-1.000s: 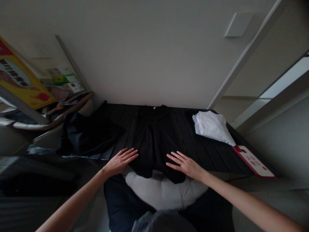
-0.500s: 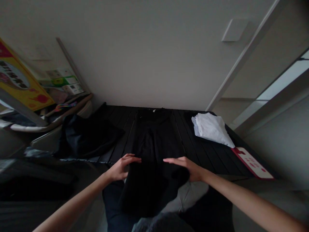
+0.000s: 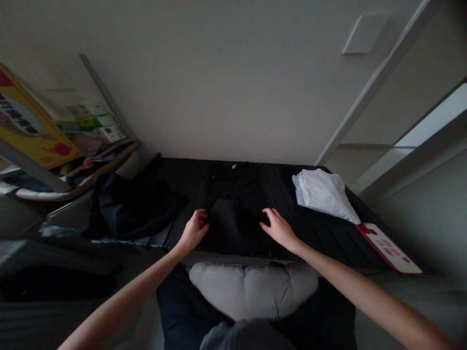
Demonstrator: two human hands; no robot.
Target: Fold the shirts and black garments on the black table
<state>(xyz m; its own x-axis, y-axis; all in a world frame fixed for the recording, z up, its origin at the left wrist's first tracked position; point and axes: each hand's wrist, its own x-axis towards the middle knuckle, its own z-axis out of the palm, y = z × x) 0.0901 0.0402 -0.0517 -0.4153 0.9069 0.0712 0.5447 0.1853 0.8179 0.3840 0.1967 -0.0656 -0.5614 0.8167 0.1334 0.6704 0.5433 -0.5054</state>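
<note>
A black garment [image 3: 233, 228] lies lengthwise across the middle of a black slatted table [image 3: 321, 243], its small pale collar label [image 3: 233, 166] near the far edge and its lower part reaching the near edge. The near half looks doubled over on itself, with a soft fold showing across the middle, though dark cloth on a dark table in dim light makes the exact layers hard to read. The far part lies flat and the near part is gathered, so the cloth looks partly laid out and partly folded.

The left hand [image 3: 193, 232] is narrow, its fingers curled in at the garment's left edge; it may be pinching the cloth, but I cannot tell for sure. The right hand [image 3: 279, 229] is loosely open, with its fingertips [image 3: 266, 216] on the garment's right side and no clear grip.

A white cloth bundle [image 3: 323, 194] sits folded near the table's far right corner, and a red-and-white card [image 3: 386, 249] lies along the right edge. A dark bundle of fabric [image 3: 127, 204] sits beyond the left edge. A pale grey cushion [image 3: 253, 291] rests on the person's lap, just behind the near edge.
</note>
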